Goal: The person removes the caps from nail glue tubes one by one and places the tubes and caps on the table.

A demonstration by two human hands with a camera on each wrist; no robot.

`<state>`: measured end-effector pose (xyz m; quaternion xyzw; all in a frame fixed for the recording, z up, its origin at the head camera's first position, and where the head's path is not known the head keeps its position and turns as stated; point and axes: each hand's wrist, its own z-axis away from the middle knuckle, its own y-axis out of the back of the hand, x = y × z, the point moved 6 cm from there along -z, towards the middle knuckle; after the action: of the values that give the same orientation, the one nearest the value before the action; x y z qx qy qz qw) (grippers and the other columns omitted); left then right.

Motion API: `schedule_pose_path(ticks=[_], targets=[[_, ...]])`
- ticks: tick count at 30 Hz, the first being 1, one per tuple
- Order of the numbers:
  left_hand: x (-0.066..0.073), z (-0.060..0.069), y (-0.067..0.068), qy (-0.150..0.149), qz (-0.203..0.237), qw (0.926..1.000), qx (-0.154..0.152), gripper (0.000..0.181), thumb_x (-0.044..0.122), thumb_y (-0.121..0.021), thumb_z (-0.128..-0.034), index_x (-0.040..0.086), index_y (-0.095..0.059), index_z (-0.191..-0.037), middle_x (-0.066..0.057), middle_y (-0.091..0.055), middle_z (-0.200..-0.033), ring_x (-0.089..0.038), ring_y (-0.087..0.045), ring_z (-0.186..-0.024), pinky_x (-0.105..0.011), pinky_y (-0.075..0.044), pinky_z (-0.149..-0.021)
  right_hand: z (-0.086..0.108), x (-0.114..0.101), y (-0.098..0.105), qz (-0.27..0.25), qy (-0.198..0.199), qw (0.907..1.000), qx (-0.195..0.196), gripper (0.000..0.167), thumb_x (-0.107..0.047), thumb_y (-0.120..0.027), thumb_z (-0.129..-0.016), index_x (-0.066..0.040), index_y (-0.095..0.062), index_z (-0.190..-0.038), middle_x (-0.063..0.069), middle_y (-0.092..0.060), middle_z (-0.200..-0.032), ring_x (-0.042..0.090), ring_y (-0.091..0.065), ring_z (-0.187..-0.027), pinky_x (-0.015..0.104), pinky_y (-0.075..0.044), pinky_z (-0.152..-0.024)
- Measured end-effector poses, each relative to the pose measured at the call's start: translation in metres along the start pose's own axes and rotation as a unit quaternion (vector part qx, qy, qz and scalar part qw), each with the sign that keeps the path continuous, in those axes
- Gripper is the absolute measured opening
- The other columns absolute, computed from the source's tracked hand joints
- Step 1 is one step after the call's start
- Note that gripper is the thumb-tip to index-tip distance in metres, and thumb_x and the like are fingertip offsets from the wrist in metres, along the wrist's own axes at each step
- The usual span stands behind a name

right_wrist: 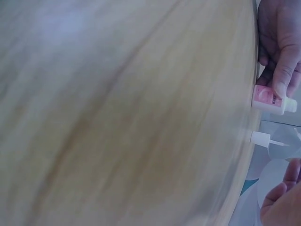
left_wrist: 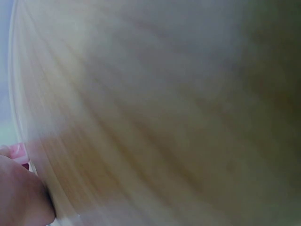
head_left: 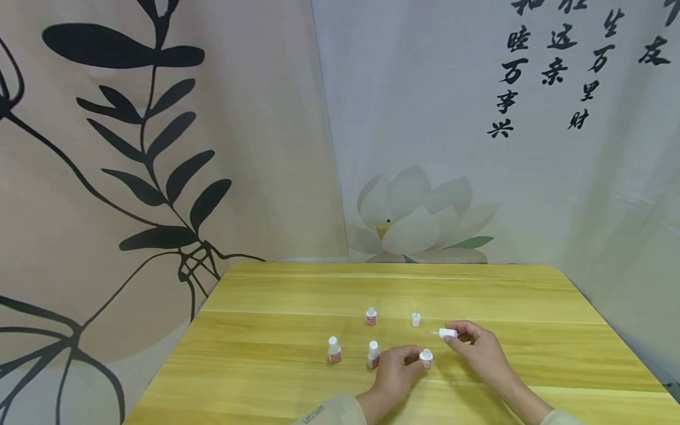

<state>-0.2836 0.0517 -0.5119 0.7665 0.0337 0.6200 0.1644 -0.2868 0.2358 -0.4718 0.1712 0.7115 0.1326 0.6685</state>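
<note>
My left hand [head_left: 394,373] holds a small white bottle [head_left: 426,356] between thumb and fingers at the table's front middle. Its pink label [right_wrist: 267,96] shows in the right wrist view. To the right, my right hand [head_left: 480,347] pinches a white cap [head_left: 448,333] on its side, a thin applicator tip pointing left. Another white cap [head_left: 416,320] stands on the table beyond both hands, its thin applicator upward. Just left of my left hand stands a taller labelled bottle [head_left: 373,354], partly hidden by the hand. The left wrist view catches only part of the left hand [left_wrist: 23,193].
A tall white-topped bottle [head_left: 334,349] stands farther left. Behind it and to the right is a shorter bottle [head_left: 370,317] with a red-pink label. All stand on a wooden table [head_left: 265,295], its far edge against a printed curtain [head_left: 276,147].
</note>
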Motion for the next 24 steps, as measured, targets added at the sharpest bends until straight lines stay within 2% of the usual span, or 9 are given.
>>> schedule_pose_path(ticks=[6,14,18,24], targets=[[0.0002,0.0008,0.0012,0.007,-0.016,0.9998,-0.001,0.008,0.013,-0.079,-0.0821,0.014,-0.077,-0.090,0.008,-0.074,-0.084,0.003,-0.062,-0.078,-0.027,-0.043,-0.090,-0.0011,0.0026,-0.0014,-0.004,0.005,1.0000,0.000,0.036,-0.020,-0.074,-0.091,-0.002,-0.066,-0.121,0.005,-0.068,-0.094,0.013,-0.058,-0.086,0.025,-0.049,-0.065],[0.0006,0.0005,0.0015,0.002,-0.012,0.9999,-0.002,0.009,0.013,-0.079,-0.0819,0.013,-0.077,-0.090,0.007,-0.074,-0.085,0.002,-0.063,-0.078,-0.024,-0.048,-0.083,-0.0010,0.0033,-0.0014,0.000,0.008,1.0000,0.002,0.031,-0.020,-0.075,-0.090,-0.004,-0.069,-0.115,0.005,-0.068,-0.094,0.013,-0.058,-0.086,0.025,-0.050,-0.067],[0.0001,0.0006,0.0008,0.003,-0.014,0.9999,-0.005,0.008,0.014,-0.078,-0.0830,0.014,-0.077,-0.091,0.010,-0.074,-0.085,0.003,-0.063,-0.079,-0.026,-0.048,-0.085,-0.0008,0.0022,-0.0013,0.002,0.014,0.9999,0.002,0.031,-0.019,-0.075,-0.090,-0.003,-0.068,-0.115,0.005,-0.069,-0.095,0.014,-0.059,-0.086,0.025,-0.050,-0.067],[-0.0014,-0.0002,0.0001,0.011,-0.026,0.9996,-0.006,0.006,0.015,-0.077,-0.0833,0.016,-0.077,-0.089,0.014,-0.072,-0.083,0.004,-0.062,-0.078,-0.034,-0.040,-0.095,-0.0009,0.0007,-0.0022,0.003,0.025,0.9997,0.006,0.034,-0.018,-0.073,-0.091,-0.001,-0.068,-0.120,0.005,-0.069,-0.094,0.012,-0.058,-0.084,0.024,-0.050,-0.065]])
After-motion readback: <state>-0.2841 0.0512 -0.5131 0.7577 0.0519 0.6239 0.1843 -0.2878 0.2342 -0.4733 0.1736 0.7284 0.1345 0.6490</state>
